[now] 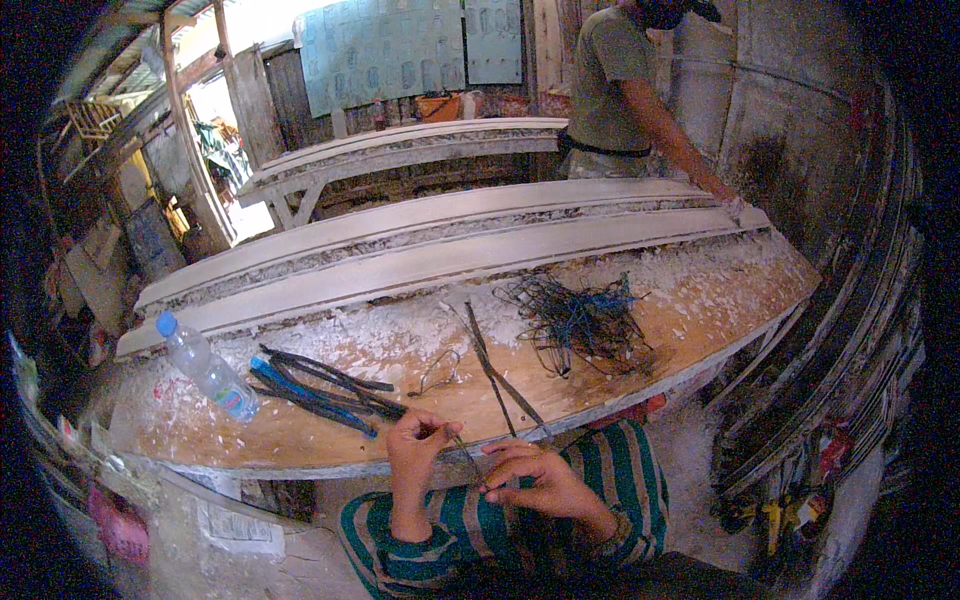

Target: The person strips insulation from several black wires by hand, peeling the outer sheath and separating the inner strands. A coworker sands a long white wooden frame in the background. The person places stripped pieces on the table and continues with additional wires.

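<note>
Above my lap, at the table's near edge, a thin dark strand (466,459) runs between my hands. My left hand (412,455) pinches its upper end between thumb and fingers. Lower down, the thumb and forefinger of my right hand (545,482) close on the same strand. Just beyond lie two long dark strips (488,369) that cross each other. A bundle of black and blue strips (325,392) rests left of them, close to my left hand. Farther right is a loose tangle of black and blue cord (580,318).
A clear plastic bottle with a blue cap (205,365) lies at the left of the wooden table (700,320), which is strewn with white flakes. Long white boards (400,265) line its far side. Another person (615,95) stands at the back right, one hand at the boards' end.
</note>
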A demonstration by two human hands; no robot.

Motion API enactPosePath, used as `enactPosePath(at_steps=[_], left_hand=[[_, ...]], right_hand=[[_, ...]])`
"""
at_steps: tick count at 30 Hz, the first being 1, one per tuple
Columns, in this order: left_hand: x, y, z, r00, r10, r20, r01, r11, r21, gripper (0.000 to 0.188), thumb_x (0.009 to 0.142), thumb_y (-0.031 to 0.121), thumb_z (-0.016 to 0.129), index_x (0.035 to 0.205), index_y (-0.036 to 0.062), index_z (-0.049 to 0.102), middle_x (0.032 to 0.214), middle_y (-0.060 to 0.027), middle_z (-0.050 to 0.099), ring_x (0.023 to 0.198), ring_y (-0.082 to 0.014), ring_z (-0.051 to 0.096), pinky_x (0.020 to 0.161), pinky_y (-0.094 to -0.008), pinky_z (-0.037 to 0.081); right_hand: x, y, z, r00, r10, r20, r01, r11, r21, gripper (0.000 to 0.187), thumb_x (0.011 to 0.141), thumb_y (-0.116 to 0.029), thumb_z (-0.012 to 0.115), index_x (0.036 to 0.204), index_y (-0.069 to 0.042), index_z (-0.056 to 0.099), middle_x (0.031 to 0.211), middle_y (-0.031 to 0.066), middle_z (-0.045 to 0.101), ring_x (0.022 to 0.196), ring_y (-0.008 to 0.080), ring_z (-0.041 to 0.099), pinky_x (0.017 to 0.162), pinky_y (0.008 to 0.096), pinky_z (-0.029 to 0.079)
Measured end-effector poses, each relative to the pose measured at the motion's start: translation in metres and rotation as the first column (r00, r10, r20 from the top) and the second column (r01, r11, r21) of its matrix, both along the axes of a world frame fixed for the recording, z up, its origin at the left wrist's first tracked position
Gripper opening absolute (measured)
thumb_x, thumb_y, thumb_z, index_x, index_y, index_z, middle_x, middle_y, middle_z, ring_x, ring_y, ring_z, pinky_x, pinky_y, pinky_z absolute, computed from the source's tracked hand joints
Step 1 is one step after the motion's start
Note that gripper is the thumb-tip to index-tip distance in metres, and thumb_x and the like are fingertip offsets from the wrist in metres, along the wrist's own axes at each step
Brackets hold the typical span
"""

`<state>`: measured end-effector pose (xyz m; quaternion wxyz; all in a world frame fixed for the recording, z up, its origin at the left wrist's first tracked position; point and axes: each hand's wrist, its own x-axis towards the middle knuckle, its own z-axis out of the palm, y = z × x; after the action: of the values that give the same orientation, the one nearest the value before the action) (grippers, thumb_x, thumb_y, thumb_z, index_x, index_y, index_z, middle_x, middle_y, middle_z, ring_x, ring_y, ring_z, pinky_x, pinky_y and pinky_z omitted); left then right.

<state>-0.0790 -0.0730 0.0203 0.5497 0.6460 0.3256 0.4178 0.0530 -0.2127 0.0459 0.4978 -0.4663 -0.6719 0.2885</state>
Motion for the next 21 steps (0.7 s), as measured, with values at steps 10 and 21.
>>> enactPosePath(at_steps=[10, 21], left_hand=[[0.006, -0.018, 0.012, 0.929, -0.34, -0.144, 0.367, 0.891, 0.268, 0.009, 0.069, 0.005, 0.07, 0.072, 0.003, 0.061, 0.073, -0.003, 0.058, 0.07, -0.0114, 0.054, 0.064, -0.0238, 0.043], [-0.003, -0.02, 0.008, 0.729, -0.682, -0.056, 0.679, 0.71, 0.186, 0.019, 0.069, 0.009, 0.071, 0.072, 0.0047, 0.053, 0.075, -0.0027, 0.051, 0.073, -0.0123, 0.048, 0.068, -0.0268, 0.04]], right_hand=[[0.01, -0.001, -0.011, 0.822, -0.49, -0.289, 0.483, 0.87, -0.102, 0.014, 0.066, 0.0, 0.069, 0.068, -0.004, 0.055, 0.076, 0.0048, 0.056, 0.079, 0.0189, 0.052, 0.075, 0.0317, 0.04], [0.022, -0.001, -0.001, 0.661, -0.743, -0.106, 0.745, 0.633, 0.21, 0.012, 0.069, 0.001, 0.062, 0.079, -0.002, 0.06, 0.084, 0.008, 0.059, 0.086, 0.0219, 0.055, 0.077, 0.0309, 0.041]])
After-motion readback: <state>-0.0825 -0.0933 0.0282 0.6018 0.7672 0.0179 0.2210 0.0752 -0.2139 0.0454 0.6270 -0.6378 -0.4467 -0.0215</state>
